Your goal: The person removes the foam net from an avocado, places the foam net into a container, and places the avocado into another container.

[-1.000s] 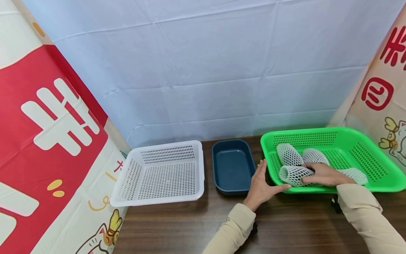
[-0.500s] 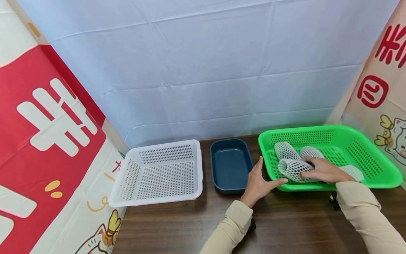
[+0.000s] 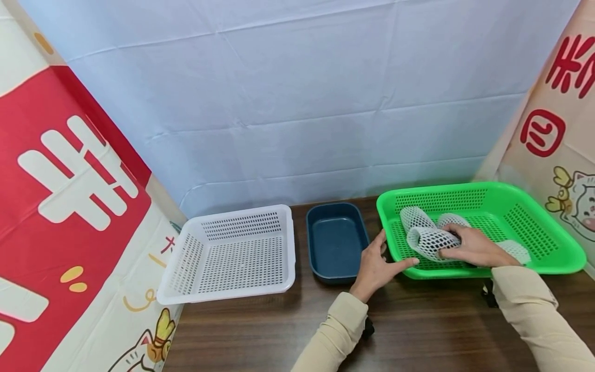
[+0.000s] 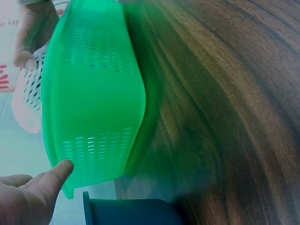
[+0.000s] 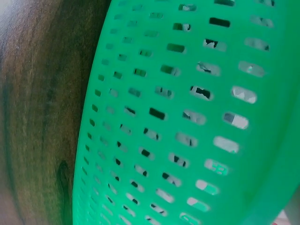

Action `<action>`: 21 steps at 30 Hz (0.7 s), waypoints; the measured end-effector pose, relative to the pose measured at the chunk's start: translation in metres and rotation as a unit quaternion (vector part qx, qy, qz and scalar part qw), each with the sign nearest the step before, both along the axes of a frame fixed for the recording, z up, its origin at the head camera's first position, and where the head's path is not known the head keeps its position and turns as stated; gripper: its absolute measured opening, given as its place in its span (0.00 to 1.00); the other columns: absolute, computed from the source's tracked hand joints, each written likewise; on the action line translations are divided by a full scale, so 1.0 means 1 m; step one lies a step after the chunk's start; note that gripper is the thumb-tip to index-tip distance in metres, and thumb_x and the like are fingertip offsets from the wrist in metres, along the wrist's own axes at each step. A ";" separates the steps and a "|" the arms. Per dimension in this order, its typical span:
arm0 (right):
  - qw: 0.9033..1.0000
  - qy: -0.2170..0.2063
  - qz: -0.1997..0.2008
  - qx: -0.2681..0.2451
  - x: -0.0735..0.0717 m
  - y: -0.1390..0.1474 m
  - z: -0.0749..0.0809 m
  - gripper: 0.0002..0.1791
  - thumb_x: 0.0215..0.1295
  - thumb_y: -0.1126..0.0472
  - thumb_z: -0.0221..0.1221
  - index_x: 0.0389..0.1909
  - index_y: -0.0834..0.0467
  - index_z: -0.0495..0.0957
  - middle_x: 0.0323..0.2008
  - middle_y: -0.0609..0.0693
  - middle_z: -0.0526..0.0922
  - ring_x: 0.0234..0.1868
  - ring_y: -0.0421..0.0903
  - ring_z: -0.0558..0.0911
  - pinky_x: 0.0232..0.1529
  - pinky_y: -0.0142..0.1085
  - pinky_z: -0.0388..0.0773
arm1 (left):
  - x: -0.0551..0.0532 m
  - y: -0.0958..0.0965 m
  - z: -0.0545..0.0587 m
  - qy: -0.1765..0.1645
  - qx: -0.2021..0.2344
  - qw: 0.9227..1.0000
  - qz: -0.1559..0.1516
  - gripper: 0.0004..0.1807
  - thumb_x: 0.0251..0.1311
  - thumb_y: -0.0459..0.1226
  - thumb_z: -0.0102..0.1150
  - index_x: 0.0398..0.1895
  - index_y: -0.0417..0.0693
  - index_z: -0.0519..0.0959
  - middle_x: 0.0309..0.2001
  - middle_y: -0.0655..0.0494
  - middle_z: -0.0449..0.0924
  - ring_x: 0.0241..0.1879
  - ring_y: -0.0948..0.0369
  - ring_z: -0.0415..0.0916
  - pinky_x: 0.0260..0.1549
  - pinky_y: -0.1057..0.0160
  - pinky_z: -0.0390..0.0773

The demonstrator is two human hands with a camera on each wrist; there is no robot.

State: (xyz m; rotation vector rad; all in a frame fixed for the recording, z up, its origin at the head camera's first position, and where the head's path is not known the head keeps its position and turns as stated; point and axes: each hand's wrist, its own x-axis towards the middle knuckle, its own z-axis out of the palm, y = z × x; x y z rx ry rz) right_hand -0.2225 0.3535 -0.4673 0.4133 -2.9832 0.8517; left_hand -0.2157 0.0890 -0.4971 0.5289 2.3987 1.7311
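Head, right hand [image 3: 476,249]: grip pinching tubular white foam-mesh sleeve [image 3: 430,244], inside rectangular green perforated plastic basket [image 3: 553,267] — step looks like pickup; next move calls for light hold.
Left wrist, left hand [image 4: 29,199]: grip released, fingertip at basket rim.
Right wrist, basket wall: fills most — can't tell grip here.

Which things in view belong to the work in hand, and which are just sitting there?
In use:
white tubular foam mesh sleeve, gripped by the right hand
green rectangular plastic basket, left hand at its rim
three similar sleeves inside it

Apparently just standing by:
white rectangular plastic basket
dark blue oblong tray
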 end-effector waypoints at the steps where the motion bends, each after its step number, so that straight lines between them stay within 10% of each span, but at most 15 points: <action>1: 1.000 0.006 -0.002 0.000 0.000 -0.001 0.001 0.35 0.51 0.52 0.68 0.54 0.72 0.72 0.38 0.56 0.79 0.35 0.48 0.76 0.31 0.41 0.73 | 0.000 0.000 0.000 -0.003 0.006 1.000 -0.002 0.50 0.53 0.54 0.70 0.76 0.51 0.55 0.69 0.58 0.61 0.64 0.63 0.65 0.53 0.68 0.71; 21: 0.996 0.083 -0.017 -0.013 0.007 -0.019 0.010 0.34 0.46 0.52 0.71 0.51 0.66 0.73 0.42 0.60 0.77 0.36 0.52 0.76 0.29 0.43 0.72 | -0.007 -0.005 0.013 -0.056 0.089 0.993 0.052 0.41 0.49 0.47 0.75 0.68 0.61 0.66 0.59 0.58 0.71 0.50 0.63 0.77 0.38 0.67 0.78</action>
